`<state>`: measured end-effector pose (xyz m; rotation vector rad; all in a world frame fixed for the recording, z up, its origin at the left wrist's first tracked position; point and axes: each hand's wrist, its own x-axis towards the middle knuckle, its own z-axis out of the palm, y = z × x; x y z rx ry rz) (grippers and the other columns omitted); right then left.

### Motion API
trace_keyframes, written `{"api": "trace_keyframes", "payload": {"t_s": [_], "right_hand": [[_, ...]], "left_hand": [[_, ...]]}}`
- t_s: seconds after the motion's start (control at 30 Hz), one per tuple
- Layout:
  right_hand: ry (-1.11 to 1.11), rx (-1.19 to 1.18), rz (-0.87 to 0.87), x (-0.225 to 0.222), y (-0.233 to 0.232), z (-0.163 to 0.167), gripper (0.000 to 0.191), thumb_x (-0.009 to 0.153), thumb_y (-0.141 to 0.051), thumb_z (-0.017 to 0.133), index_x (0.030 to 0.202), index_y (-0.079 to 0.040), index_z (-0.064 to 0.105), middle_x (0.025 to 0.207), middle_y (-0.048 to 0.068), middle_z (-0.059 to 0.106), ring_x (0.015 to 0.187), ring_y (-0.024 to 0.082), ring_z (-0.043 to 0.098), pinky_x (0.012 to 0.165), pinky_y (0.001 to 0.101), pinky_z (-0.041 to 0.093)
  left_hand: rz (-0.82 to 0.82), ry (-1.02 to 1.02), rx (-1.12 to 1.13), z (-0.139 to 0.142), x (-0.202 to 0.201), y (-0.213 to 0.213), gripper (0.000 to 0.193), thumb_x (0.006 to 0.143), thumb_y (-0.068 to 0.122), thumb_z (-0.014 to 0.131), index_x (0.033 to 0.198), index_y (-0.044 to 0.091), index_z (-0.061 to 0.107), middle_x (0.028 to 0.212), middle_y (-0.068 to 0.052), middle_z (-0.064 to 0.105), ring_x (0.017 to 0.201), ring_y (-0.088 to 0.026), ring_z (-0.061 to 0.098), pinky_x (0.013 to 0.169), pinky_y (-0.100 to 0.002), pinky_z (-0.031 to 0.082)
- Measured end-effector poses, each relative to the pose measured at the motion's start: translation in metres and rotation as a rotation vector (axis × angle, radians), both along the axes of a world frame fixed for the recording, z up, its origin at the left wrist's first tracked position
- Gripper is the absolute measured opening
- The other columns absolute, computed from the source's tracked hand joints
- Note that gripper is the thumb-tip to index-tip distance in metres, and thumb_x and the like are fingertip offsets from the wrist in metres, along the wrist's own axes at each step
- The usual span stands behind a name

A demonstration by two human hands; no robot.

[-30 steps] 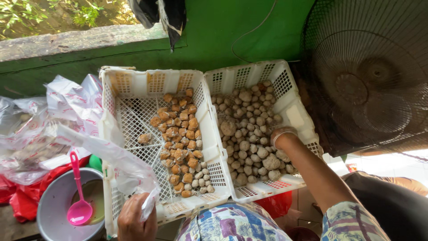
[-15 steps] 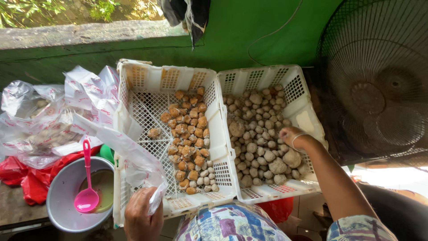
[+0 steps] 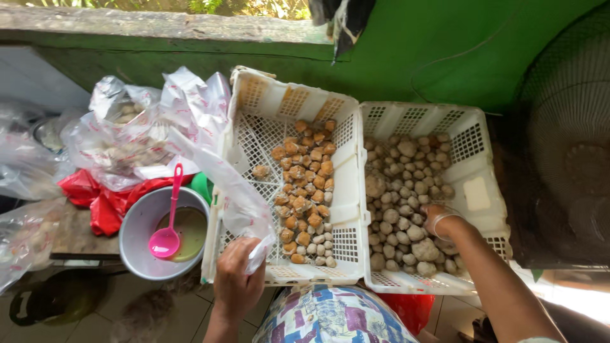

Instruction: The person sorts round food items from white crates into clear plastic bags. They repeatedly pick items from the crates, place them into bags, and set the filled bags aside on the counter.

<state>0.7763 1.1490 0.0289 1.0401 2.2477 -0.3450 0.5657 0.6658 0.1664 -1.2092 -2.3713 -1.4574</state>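
Observation:
Two white plastic baskets stand side by side. The left basket (image 3: 254, 130) holds brown fried balls (image 3: 305, 184) and a few small pale ones. Pale grey balls (image 3: 403, 190) of mixed sizes fill the right basket (image 3: 473, 136). My left hand (image 3: 236, 279) grips the lower end of a clear plastic bag (image 3: 219, 174) over the left basket's front corner. My right hand (image 3: 440, 221), in a thin clear glove, reaches into the grey balls near the right basket's front; whether its fingers hold any is hidden.
A grey bowl (image 3: 136, 238) of brownish liquid with a pink spoon (image 3: 168, 230) sits left of the baskets. Crumpled clear bags (image 3: 136, 127) and a red bag (image 3: 105, 200) lie behind it. A fan grille (image 3: 569, 146) stands at the right, a green wall (image 3: 432, 47) behind.
The view has shifted so everything sits further right and lower. My right hand has drawn back toward the basket's front edge. My left hand still holds the bag.

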Motion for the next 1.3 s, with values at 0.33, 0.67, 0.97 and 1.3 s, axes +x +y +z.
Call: {"api": "trace_keyframes", "payload": {"t_s": [0.33,0.67,0.97,1.3], "right_hand": [[0.015,-0.096,0.026,-0.019,-0.007,0.000,0.052,0.084,-0.034,0.078,0.126,-0.004,0.070,0.125,0.018,0.077,0.111,0.030,0.074,0.098,0.0394,0.058],[0.825,-0.699,-0.594,-0.068,-0.097,0.142,0.036,0.100,-0.026,0.062,0.126,-0.003,0.059,0.090,0.009,0.057,0.067,0.013,0.048,0.057,0.0259,0.044],[1.212,-0.435,-0.425,-0.139,-0.208,0.165,0.049,0.099,-0.018,0.054,0.143,0.002,0.045,0.141,0.019,0.056,0.121,0.027,0.062,0.105,0.0383,0.055],[1.458,-0.990,-0.404,-0.070,-0.272,0.099,0.087,0.082,-0.044,0.079,0.150,-0.009,0.037,0.141,0.010,0.055,0.122,0.022,0.058,0.096,0.0372,0.058]], "left_hand": [[-0.035,0.021,0.004,0.015,-0.001,-0.004,0.022,0.080,0.004,0.070,0.101,-0.001,0.066,0.095,-0.020,0.071,0.093,-0.041,0.068,0.086,-0.047,0.052],[-0.160,-0.001,-0.089,0.025,-0.002,-0.008,0.025,0.076,0.006,0.072,0.100,0.001,0.065,0.092,-0.018,0.071,0.093,-0.039,0.068,0.087,-0.047,0.051],[-0.193,-0.066,-0.151,0.028,-0.001,-0.007,0.034,0.080,0.008,0.072,0.113,0.001,0.066,0.117,-0.026,0.065,0.119,-0.045,0.058,0.100,-0.050,0.046],[-0.406,0.296,-0.260,0.016,0.008,0.000,0.022,0.072,0.013,0.070,0.093,0.006,0.067,0.131,-0.026,0.056,0.135,-0.049,0.044,0.104,-0.063,0.035]]}}
